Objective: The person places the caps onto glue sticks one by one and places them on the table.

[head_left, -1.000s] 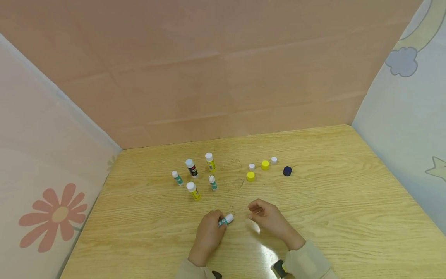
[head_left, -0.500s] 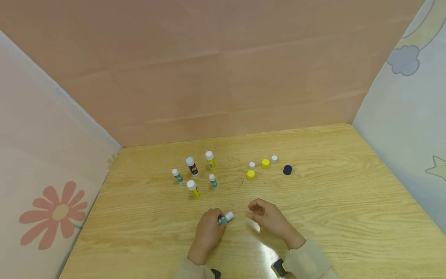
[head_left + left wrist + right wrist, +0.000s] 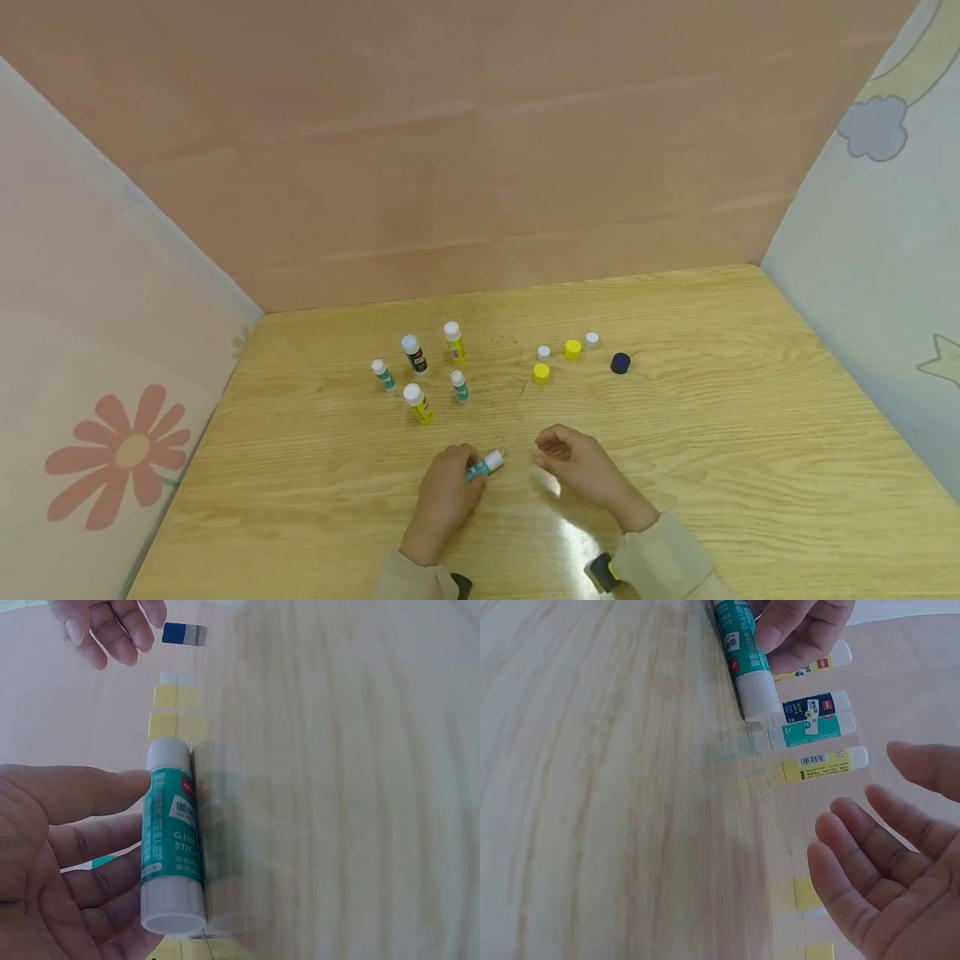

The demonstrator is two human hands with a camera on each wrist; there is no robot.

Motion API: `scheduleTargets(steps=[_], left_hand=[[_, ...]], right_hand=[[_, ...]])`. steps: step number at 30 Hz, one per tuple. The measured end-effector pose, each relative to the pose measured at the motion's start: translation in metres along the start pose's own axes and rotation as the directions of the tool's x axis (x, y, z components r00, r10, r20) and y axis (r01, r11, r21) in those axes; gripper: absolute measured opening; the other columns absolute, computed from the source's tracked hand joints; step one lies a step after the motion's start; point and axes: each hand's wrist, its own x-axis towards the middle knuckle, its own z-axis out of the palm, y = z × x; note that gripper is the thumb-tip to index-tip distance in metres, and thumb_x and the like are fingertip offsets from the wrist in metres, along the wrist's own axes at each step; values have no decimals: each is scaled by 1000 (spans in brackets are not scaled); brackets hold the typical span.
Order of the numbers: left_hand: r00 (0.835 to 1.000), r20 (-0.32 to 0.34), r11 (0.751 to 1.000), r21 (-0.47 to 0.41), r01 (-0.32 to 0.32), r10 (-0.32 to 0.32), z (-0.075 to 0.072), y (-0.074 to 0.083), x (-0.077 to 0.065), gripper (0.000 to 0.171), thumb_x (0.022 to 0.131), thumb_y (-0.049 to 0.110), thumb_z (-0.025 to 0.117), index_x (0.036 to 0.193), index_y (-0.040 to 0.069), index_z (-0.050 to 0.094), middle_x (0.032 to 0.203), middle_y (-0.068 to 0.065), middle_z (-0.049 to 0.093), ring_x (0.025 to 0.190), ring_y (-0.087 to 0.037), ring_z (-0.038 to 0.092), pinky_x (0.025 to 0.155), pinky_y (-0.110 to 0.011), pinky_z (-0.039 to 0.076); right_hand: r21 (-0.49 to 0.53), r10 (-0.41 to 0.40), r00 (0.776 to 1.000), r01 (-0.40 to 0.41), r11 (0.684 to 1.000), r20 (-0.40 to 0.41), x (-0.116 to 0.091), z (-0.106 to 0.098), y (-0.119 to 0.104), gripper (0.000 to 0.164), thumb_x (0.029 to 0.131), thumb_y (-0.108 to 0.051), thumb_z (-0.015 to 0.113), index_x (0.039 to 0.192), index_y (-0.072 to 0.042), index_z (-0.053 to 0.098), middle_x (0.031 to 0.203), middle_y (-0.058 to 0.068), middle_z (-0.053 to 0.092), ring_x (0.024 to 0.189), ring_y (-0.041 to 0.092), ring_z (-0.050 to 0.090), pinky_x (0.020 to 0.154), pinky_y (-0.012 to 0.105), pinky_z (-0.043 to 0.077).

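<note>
My left hand (image 3: 447,490) holds a teal glue stick (image 3: 172,825) between thumb and fingers. The stick lies on its side on the wooden table, one white end (image 3: 492,461) pointing right, towards the other hand. In the left wrist view the thumb touches it near its far white end. My right hand (image 3: 581,471) stays to the right, apart from the stick, its fingers loosely bent with nothing between them. Beyond the hands stand several upright glue sticks with white tops: yellow ones (image 3: 418,403), teal ones (image 3: 460,387) and a dark one (image 3: 415,356).
To the right of the standing sticks lie several loose caps: yellow (image 3: 542,374), white (image 3: 592,340) and a dark blue one (image 3: 620,363). A brown backdrop (image 3: 480,167) rises behind the table (image 3: 712,400). Patterned panels flank both sides.
The left hand and its glue stick have shifted very slightly left. The right hand has stayed in place. The head view has tilted a little.
</note>
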Motion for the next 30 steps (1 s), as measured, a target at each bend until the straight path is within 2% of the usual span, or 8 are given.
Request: scheduleTargets(steps=[5, 14, 22, 30], left_hand=[[1000, -23, 1000, 4, -1, 1, -2, -2, -1, 23, 75, 8, 72, 95, -1, 63, 87, -8, 61, 79, -21, 57, 66, -33, 50], [997, -77, 1000, -9, -8, 7, -10, -3, -4, 25, 76, 8, 70, 97, -3, 62, 89, -10, 62, 83, -26, 59, 70, -38, 51], [996, -80, 999, -34, 41, -43, -15, -4, -3, 29, 78, 13, 71, 101, -3, 61, 94, -12, 61, 83, -23, 57, 69, -34, 49], [990, -99, 993, -72, 99, -105, -20, -6, -3, 32, 78, 10, 70, 105, -3, 59, 102, -14, 61, 93, -30, 56, 77, -42, 48]], right_hand=[[0, 6, 1000, -6, 1000, -4, 0, -2, 1, 23, 88, -13, 60, 104, 4, 57, 104, 17, 61, 92, 25, 58, 76, 25, 48], [-43, 6, 1000, -7, 999, -10, 0, -7, 8, 23, 87, -11, 60, 104, 4, 56, 105, 18, 60, 92, 28, 59, 79, 37, 50], [-109, 2, 1000, -5, 994, -31, 5, -15, 9, 20, 86, -5, 60, 103, 6, 57, 101, 18, 61, 90, 28, 59, 78, 36, 50], [-106, 23, 1000, -25, 994, -21, 11, -18, 9, 21, 87, -5, 59, 104, 6, 57, 104, 19, 60, 92, 30, 58, 80, 41, 49]])
